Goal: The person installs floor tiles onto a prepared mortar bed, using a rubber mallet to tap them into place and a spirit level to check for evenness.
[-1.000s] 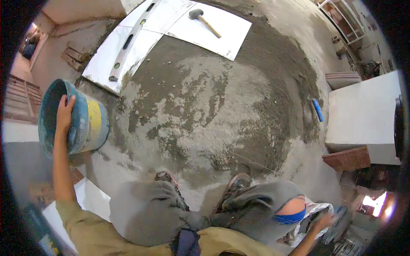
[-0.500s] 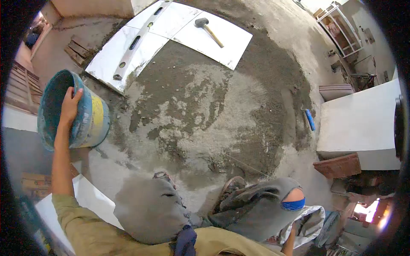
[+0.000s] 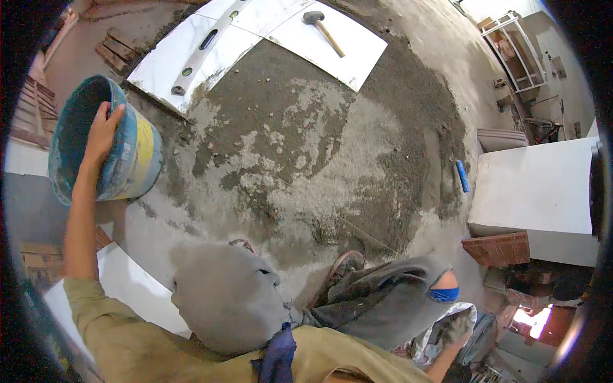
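Note:
My left hand (image 3: 103,133) grips the near rim of a blue-green bucket (image 3: 144,153) with a yellow band, which tilts at the left with its mouth facing left. Low on the right, my right hand (image 3: 457,332) is at the mouth of a white and silver sack (image 3: 426,341); it is blurred and its fingers cannot be made out. White tiles (image 3: 255,16) lie at the top, bearing a long spirit level (image 3: 207,43) and a mallet (image 3: 324,33) with a wooden handle. Damp grey mortar (image 3: 268,83) spreads over the floor in front of my knees.
A blue roller-like tool (image 3: 462,176) lies at the mortar's right edge. Farther right are a white block (image 3: 533,185) and a reddish-brown slab (image 3: 498,249). Another white tile (image 3: 131,287) is at the lower left, and wood pieces (image 3: 115,50) lie at the upper left.
My right hand has come up into view at the sack's mouth, where only the forearm showed before. The bucket, with my left hand on its rim, sits slightly higher and farther left in view.

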Demonstrator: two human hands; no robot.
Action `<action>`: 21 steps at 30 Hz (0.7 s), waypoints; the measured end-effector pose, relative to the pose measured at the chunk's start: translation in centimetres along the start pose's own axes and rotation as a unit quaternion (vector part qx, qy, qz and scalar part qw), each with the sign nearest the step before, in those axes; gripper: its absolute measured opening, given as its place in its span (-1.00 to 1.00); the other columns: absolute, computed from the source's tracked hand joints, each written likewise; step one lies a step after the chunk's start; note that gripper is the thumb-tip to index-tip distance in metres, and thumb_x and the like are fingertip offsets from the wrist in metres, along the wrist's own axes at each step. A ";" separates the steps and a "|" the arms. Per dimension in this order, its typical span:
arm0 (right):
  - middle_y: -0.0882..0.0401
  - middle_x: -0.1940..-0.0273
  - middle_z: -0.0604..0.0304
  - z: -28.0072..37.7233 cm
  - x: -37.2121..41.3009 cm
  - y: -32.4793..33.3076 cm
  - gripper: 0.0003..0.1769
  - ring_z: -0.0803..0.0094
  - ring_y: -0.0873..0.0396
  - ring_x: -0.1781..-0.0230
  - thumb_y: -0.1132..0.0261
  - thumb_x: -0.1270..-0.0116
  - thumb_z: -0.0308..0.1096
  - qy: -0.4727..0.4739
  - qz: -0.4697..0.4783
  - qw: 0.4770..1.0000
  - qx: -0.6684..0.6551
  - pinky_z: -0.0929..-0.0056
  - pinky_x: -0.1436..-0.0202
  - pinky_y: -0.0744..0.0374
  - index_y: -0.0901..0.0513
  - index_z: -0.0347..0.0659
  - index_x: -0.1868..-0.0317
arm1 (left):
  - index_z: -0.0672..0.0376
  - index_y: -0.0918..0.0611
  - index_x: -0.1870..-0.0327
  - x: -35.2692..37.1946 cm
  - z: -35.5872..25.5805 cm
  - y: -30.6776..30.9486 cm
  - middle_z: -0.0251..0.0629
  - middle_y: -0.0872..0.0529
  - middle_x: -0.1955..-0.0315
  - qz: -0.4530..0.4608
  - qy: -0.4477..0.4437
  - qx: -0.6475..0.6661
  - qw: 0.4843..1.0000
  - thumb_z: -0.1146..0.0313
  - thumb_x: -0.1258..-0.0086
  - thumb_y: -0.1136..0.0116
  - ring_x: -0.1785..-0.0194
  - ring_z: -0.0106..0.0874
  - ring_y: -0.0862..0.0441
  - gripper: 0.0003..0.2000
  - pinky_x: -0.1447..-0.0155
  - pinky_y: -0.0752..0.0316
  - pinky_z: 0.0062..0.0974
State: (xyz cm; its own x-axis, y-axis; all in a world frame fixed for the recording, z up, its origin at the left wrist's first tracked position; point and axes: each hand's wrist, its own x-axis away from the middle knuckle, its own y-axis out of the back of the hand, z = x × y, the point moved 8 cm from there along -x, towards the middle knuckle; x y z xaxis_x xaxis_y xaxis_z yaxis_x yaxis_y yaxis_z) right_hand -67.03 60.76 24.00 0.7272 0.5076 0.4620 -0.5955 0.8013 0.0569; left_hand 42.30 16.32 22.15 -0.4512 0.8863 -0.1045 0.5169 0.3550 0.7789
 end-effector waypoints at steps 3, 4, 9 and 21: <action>-0.46 0.35 0.27 6.8 -0.7 -10.8 -0.75 0.45 -0.46 0.41 -0.17 -0.24 -0.08 0.106 -0.053 0.991 0.065 0.49 0.28 -0.52 -0.50 -0.05 0.24 | 0.25 -0.46 0.05 0.0 -0.2 0.2 -0.21 -0.55 0.25 -0.003 -0.006 -0.022 1.000 -0.04 -0.37 -0.01 0.15 -0.39 -0.48 -0.54 -0.04 -0.34 -0.47; -0.47 0.35 0.25 8.2 -0.6 -16.6 -0.75 0.45 -0.43 0.47 -0.18 -0.21 -0.09 0.182 0.011 0.976 0.117 0.46 0.30 -0.52 -0.50 -0.06 0.25 | 0.25 -0.46 0.06 -0.1 -0.2 0.0 -0.21 -0.54 0.26 0.022 -0.005 -0.004 1.000 -0.04 -0.37 -0.01 0.16 -0.40 -0.48 -0.54 -0.03 -0.34 -0.46; -0.51 0.35 0.20 4.0 -3.7 -45.2 -0.63 0.35 -0.50 0.49 -0.15 -0.19 -0.13 -0.132 0.406 0.895 0.128 0.45 0.68 -0.46 -0.51 -0.22 0.11 | 0.24 -0.46 0.09 0.2 -0.9 0.7 -0.21 -0.53 0.31 -0.025 -0.029 -0.042 0.998 -0.04 -0.37 -0.03 0.21 -0.42 -0.46 -0.56 0.02 -0.34 -0.45; -0.62 0.37 0.15 -20.5 0.0 -78.5 -0.78 0.49 -0.54 0.53 -0.22 -0.22 -0.26 -0.059 0.508 0.835 0.204 0.57 0.62 -0.42 -0.61 -0.25 0.27 | 0.30 -0.44 0.11 0.0 -1.4 -0.1 -0.12 -0.53 0.31 0.032 -0.013 -0.012 0.999 0.05 -0.36 -0.05 0.21 -0.31 -0.47 -0.59 0.04 -0.35 -0.39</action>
State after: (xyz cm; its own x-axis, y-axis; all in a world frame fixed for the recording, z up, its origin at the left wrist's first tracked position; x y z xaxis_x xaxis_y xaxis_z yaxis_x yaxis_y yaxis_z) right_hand -13.28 4.33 1.36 -0.2472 0.8059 0.5380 -0.9689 -0.2096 -0.1312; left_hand 41.22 15.89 22.94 -0.3985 0.9146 -0.0686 0.5261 0.2892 0.7997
